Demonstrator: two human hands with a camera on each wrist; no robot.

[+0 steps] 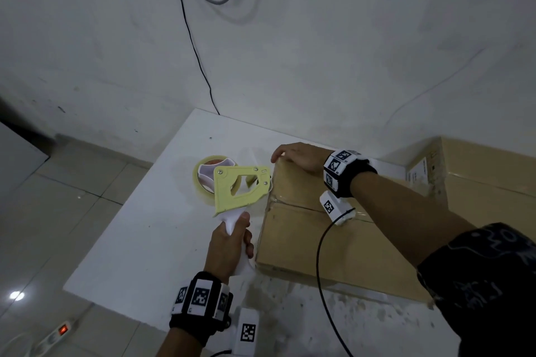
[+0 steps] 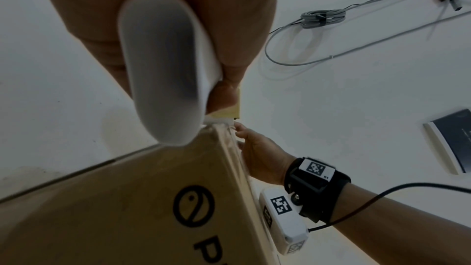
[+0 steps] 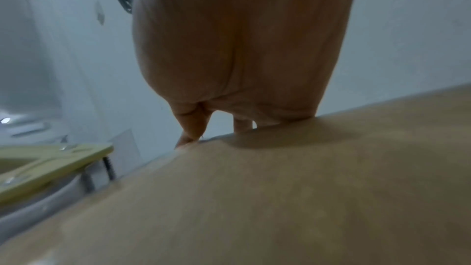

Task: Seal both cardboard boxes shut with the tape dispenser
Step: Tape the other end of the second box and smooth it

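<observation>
Our left hand grips the dispenser by its handle, head at the box's left edge where the seam ends, likely to cut. Our right hand lies flat on the far corner, steadying it on the surface. The second box waits at right.

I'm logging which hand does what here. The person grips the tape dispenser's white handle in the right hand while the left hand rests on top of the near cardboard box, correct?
The hands are swapped. In the head view the left hand grips the tape dispenser by its white handle, while the right hand rests on top of the near cardboard box.
</observation>
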